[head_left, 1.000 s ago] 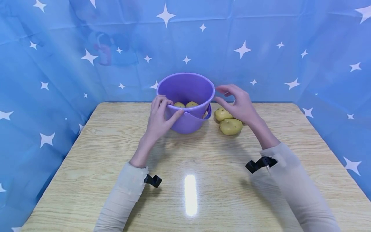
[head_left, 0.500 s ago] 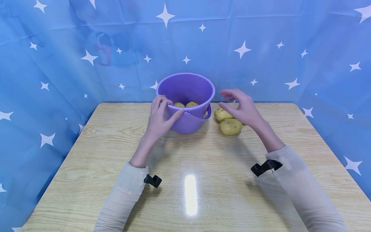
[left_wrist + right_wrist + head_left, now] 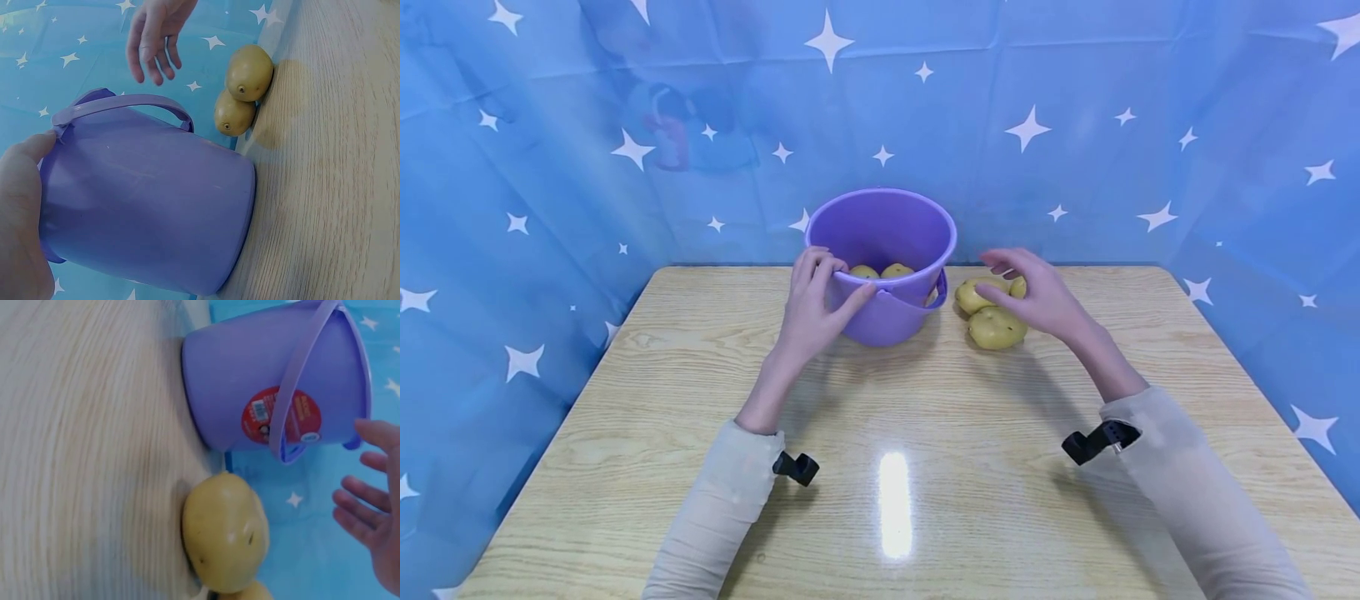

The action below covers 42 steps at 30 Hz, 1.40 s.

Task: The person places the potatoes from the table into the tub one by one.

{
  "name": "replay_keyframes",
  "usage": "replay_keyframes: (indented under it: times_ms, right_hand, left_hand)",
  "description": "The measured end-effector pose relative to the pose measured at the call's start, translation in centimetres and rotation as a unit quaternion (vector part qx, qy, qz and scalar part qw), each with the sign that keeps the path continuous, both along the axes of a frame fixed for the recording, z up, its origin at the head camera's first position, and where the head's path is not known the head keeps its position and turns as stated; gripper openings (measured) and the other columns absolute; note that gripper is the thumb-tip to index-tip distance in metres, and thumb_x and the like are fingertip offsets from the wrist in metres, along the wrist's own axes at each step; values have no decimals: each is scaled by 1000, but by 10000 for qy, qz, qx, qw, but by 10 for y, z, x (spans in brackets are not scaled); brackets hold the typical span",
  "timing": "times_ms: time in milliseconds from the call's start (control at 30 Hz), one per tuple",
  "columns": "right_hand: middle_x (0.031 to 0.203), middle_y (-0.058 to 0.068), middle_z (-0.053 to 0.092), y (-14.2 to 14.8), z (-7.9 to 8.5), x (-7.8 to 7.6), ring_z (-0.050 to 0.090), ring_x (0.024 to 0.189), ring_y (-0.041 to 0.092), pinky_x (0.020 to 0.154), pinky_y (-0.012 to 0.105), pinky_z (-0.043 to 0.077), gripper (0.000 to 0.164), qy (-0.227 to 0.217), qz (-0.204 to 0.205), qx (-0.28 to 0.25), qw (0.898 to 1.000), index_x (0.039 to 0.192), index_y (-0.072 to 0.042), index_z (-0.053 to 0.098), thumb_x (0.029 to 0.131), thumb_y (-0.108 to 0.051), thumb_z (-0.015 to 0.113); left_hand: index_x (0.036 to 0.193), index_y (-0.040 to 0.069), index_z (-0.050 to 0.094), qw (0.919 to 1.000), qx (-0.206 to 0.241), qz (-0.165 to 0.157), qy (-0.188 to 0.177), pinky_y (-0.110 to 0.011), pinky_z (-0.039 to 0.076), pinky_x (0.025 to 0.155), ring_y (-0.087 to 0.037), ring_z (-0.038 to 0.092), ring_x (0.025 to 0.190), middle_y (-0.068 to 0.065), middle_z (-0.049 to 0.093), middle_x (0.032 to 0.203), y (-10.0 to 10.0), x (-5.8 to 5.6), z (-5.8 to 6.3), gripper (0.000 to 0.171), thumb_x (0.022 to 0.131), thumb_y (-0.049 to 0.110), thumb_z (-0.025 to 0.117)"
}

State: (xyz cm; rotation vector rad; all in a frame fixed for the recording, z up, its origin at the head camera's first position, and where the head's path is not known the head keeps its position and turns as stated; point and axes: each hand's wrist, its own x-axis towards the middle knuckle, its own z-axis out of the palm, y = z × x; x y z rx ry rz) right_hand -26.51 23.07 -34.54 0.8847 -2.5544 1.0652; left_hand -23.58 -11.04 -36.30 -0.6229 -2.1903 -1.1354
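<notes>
A purple bucket point(image 3: 883, 321) stands upright at the back of the table, with two potatoes point(image 3: 897, 271) visible inside. My left hand point(image 3: 811, 304) grips its near left rim, fingers over the edge and thumb outside. To the bucket's right lie several more potatoes point(image 3: 997, 327), close together. Above them hovers my right hand point(image 3: 1036, 292), fingers relaxed and holding nothing; it partly covers the ones behind. In the left wrist view the bucket's handle point(image 3: 134, 100) hangs down on the potato side. A red label point(image 3: 255, 415) shows on the bucket in the right wrist view.
The wooden table point(image 3: 737, 500) extends toward me, with a bright light reflection near its middle. A blue curtain point(image 3: 880, 100) with white stars hangs right behind the bucket and along both sides.
My right hand has moved away from the bucket's rim, to the right and lower, over the potatoes. My left hand and the bucket have stayed in place.
</notes>
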Motion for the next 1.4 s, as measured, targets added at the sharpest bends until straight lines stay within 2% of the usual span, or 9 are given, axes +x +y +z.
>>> replay_keyframes:
  times_ms: [267,500,733,967,1033,1233,1400]
  right_hand:
    - [129,20,60,13,-13,-2,59,111,39,95,57,47,50,-326,-31,133,9994,136,2,57,94,-18,73]
    - [126,28,60,23,-25,-3,59,110,43,94,61,47,52,-546,132,379,9977,134,8,54,92,-16,74]
    - [122,26,61,30,-36,-2,56,114,43,98,60,45,52,-944,118,622,9935,132,8,56,92,-20,75]
    - [109,18,63,34,-46,-5,58,96,32,85,50,48,53,-665,229,881,9936,130,6,59,88,-20,78]
    - [111,19,63,35,-48,-5,58,99,33,87,51,47,54,-609,215,979,9931,130,5,60,88,-21,79]
    - [130,26,56,35,-48,-3,49,122,46,101,63,38,58,-805,83,1311,9881,133,-2,61,85,-25,82]
    - [133,28,53,35,-46,-1,47,124,47,104,65,35,62,-881,164,1474,9850,134,-3,60,81,-23,87]
  left_hand:
    - [104,3,59,10000,4,19,-6,-46,31,109,-28,39,124,-12,49,116,0,0,-1,39,90,35,75]
    - [104,4,59,10000,-23,8,43,-45,31,109,-27,39,124,-11,49,116,0,0,-1,38,90,35,76]
    - [104,4,59,10000,-11,13,-15,-46,31,109,-27,38,125,-11,48,117,0,-1,0,39,89,36,76]
    - [104,4,59,10000,-42,29,-5,-45,31,110,-27,39,125,-11,48,117,0,-1,-1,39,90,36,75]
    - [104,4,59,10000,-45,32,-2,-45,31,110,-27,39,125,-11,48,117,0,-1,-1,39,90,36,76]
    - [103,4,59,10000,-22,7,38,-44,31,109,-27,39,124,-11,48,116,-1,-2,-1,39,89,35,76]
    - [104,4,59,10000,2,-1,47,-45,31,109,-27,39,124,-11,48,116,0,-1,-1,38,89,35,76]
